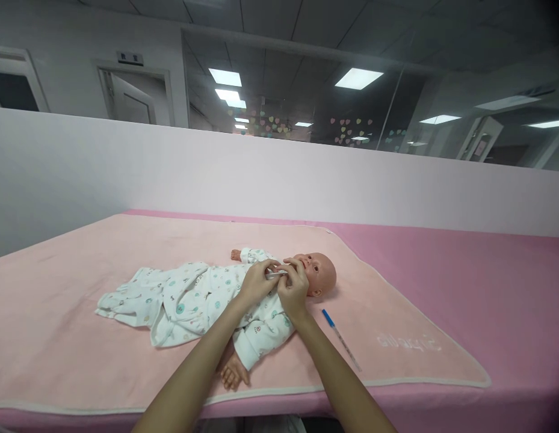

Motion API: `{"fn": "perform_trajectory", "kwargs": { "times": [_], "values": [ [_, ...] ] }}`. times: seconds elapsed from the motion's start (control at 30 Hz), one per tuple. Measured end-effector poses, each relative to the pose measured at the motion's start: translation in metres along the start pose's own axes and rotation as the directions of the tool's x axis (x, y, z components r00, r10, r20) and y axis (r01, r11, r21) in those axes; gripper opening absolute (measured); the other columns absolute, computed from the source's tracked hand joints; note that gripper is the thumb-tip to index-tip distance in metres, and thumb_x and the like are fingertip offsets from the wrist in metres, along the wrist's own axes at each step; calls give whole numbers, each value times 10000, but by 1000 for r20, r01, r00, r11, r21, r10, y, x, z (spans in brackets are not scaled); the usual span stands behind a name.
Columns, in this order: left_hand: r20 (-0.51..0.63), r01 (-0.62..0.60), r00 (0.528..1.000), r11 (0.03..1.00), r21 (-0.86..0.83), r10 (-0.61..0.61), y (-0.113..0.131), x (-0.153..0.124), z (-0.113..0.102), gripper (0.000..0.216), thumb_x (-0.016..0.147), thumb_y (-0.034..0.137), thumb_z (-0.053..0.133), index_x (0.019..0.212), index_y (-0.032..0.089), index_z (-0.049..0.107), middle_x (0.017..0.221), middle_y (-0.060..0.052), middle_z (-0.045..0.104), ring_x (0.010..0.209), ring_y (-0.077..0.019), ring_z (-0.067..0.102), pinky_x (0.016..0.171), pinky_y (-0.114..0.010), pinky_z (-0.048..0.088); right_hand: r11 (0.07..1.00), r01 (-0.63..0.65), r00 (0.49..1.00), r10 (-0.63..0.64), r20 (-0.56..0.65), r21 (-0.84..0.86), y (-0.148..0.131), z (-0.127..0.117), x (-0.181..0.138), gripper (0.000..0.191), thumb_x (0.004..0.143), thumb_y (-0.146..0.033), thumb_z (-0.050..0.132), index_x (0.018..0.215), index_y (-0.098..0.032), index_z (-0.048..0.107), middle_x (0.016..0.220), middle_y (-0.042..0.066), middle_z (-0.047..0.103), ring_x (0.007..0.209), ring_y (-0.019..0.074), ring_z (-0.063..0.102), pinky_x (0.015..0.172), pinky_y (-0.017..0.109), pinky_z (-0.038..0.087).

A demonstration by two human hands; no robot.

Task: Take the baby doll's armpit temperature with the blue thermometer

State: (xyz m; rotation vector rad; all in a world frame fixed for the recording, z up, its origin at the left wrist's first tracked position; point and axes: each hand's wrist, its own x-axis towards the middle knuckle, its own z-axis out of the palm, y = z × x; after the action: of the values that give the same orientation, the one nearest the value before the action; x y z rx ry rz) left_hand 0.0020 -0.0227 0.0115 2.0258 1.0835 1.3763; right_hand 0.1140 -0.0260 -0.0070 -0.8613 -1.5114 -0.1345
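A baby doll (322, 273) lies on its back, its head to the right, in a white printed gown (189, 300). Over its upper chest, just below the chin, my left hand (260, 281) and my right hand (293, 287) meet with fingers bent. Between their fingertips shows a small white slender piece (274, 274); whether it is part of the clothing or a separate item is unclear. Close to my right forearm, a thin clear stick with a blue cap (328, 317), like a glass thermometer, rests on the blanket.
A peach blanket (71, 300) with a pale edge is spread over a pink-covered table (509, 300). Behind it stands a low white partition (279, 180), with a large window (297, 78) above. The doll's near arm (236, 371) points toward the table's front edge.
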Motion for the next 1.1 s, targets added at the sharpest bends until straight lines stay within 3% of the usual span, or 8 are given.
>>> {"fn": "perform_trajectory", "kwargs": {
  "times": [0.1, 0.23, 0.37, 0.43, 0.57, 0.77, 0.9, 1.1],
  "values": [
    [26, 57, 998, 998, 19, -58, -3, -2, -15, 227, 715, 296, 546, 889, 187, 644, 714, -24, 647, 658, -159, 565, 619, -242, 404, 999, 40, 998, -38, -55, 27, 3, -1, -1, 310, 674, -12, 357, 722, -205, 596, 903, 62, 536, 868, 177, 525, 691, 303, 470],
    [-163, 212, 968, 970, 120, -191, -19, -3, -35, 295, 755, 415, 490, 717, 191, 679, 666, -31, 650, 673, -181, 568, 647, -263, 391, 1000, -5, 999, 5, 44, -2, 4, -1, -1, 318, 700, -21, 353, 786, -201, 601, 926, 58, 562, 910, 183, 517, 770, 332, 441],
    [48, 207, 978, 977, -44, -205, -31, -2, -45, 323, 770, 419, 470, 720, 199, 702, 808, -29, 679, 815, -193, 580, 770, -278, 398, 994, 37, 965, -10, 263, -98, 4, 1, -2, 188, 742, -127, 456, 829, -200, 606, 917, 48, 602, 898, 201, 512, 826, 366, 386],
    [150, 193, 973, 974, -115, -175, -33, -2, -48, 268, 743, 389, 518, 747, 198, 707, 851, -35, 676, 855, -194, 576, 797, -279, 402, 991, 69, 948, -28, 318, -117, 4, 2, -2, 107, 748, -184, 502, 796, -199, 596, 882, 43, 611, 870, 201, 514, 807, 356, 378],
    [173, 198, 970, 969, -150, -171, -33, -4, -50, 148, 652, 287, 612, 719, 192, 703, 963, -51, 647, 940, -208, 554, 822, -287, 408, 989, 72, 942, -24, 336, -131, 3, 3, -2, 78, 767, -181, 487, 728, -196, 553, 768, 30, 599, 786, 181, 515, 735, 312, 375],
    [204, 249, 955, 956, -153, -216, -36, -5, -49, 121, 593, 181, 612, 702, 175, 664, 1049, -62, 606, 981, -217, 537, 854, -309, 402, 986, 91, 945, -41, 325, -138, 0, 2, -3, 106, 809, -202, 458, 745, -190, 542, 727, 21, 585, 738, 169, 503, 699, 299, 349],
    [187, 208, 964, 973, -96, -187, -34, -5, -48, 106, 581, 147, 602, 675, 178, 639, 1027, -61, 605, 983, -221, 529, 864, -318, 392, 988, 91, 944, -45, 326, -128, 0, 2, -3, 114, 813, -204, 459, 737, -195, 545, 722, 18, 587, 728, 164, 504, 698, 298, 349],
    [180, 23, 983, 1000, -2, -22, -21, -8, -47, 103, 592, 118, 552, 656, 180, 604, 890, -41, 627, 877, -194, 543, 834, -305, 402, 986, 111, 945, -65, 320, -128, 1, 2, -3, 119, 805, -201, 464, 725, -198, 553, 699, 15, 581, 715, 162, 510, 688, 292, 354]
  ]
}}
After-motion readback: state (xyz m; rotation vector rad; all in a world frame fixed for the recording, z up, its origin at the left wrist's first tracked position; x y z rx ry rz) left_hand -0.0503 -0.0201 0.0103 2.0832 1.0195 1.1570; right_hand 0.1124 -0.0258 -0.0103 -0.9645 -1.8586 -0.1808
